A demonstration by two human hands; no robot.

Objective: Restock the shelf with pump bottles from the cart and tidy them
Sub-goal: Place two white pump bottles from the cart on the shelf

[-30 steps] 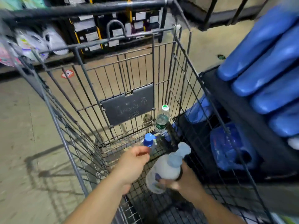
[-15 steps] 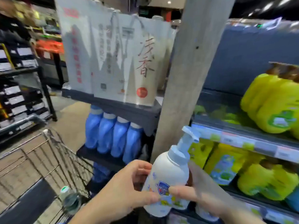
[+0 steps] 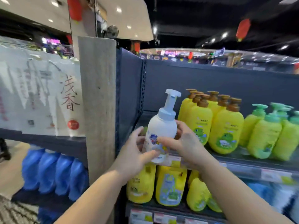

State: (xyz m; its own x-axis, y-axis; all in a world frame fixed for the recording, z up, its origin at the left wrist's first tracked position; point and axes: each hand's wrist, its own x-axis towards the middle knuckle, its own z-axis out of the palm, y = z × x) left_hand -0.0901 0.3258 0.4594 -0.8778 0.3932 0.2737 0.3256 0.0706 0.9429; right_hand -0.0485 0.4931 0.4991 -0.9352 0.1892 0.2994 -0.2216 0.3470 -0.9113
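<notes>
A white pump bottle (image 3: 161, 126) with a pale blue pump head stands upright at the left end of the upper shelf (image 3: 239, 160), at its front edge. My left hand (image 3: 137, 152) grips its lower left side and my right hand (image 3: 181, 141) wraps its right side. Just to its right stand yellow pump bottles with brown pumps (image 3: 215, 122), and farther right green-capped ones (image 3: 267, 131). A corner of the wire cart (image 3: 14, 210) shows at the bottom left.
A wooden post (image 3: 98, 102) rises just left of the shelf bay. Yellow refill pouches (image 3: 171, 186) fill the lower shelf. Blue bottles (image 3: 53, 172) line the side rack under white hanging bags (image 3: 40, 94).
The view swung up from the cart to the shelf. Both hands lifted the white pump bottle from the cart up to the left end of the upper shelf.
</notes>
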